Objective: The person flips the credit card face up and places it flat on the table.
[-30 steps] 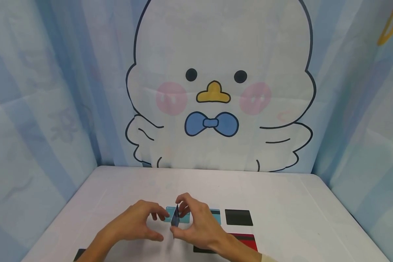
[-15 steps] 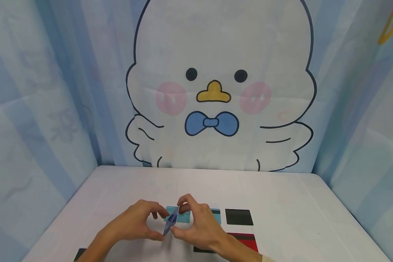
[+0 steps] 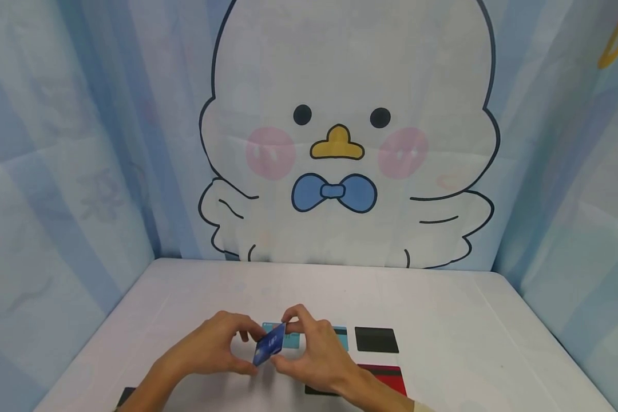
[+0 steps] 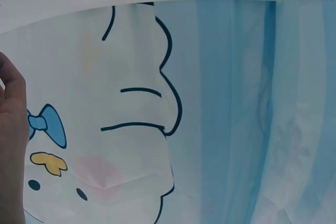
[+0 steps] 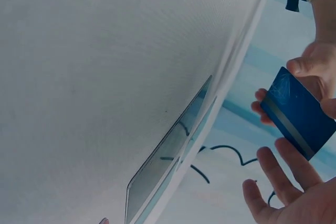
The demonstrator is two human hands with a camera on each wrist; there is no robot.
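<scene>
A blue bank card (image 3: 269,345) is held up over the table between both hands in the head view. My left hand (image 3: 218,346) pinches its left end, thumb low and fingers high. My right hand (image 3: 316,355) grips the opposite end between thumb and forefinger. In the right wrist view the card's back (image 5: 299,114) shows a grey stripe. The left thumb (image 5: 297,66) lies at one corner there, and the right fingers (image 5: 291,174) reach the far edge. Only part of the left hand (image 4: 11,145) appears in the left wrist view.
Behind the held card lie a light-blue card (image 3: 292,340), another with a dark stripe (image 3: 342,337) and a black card (image 3: 377,340). A red card (image 3: 391,380) and a dark card (image 3: 316,391) lie partly under the right forearm. A dark object (image 3: 126,393) sits by the left forearm.
The card has turned from nearly edge-on to showing its blue printed face. Its lower end has swung left to the left hand's fingers. Both hands have barely moved.
</scene>
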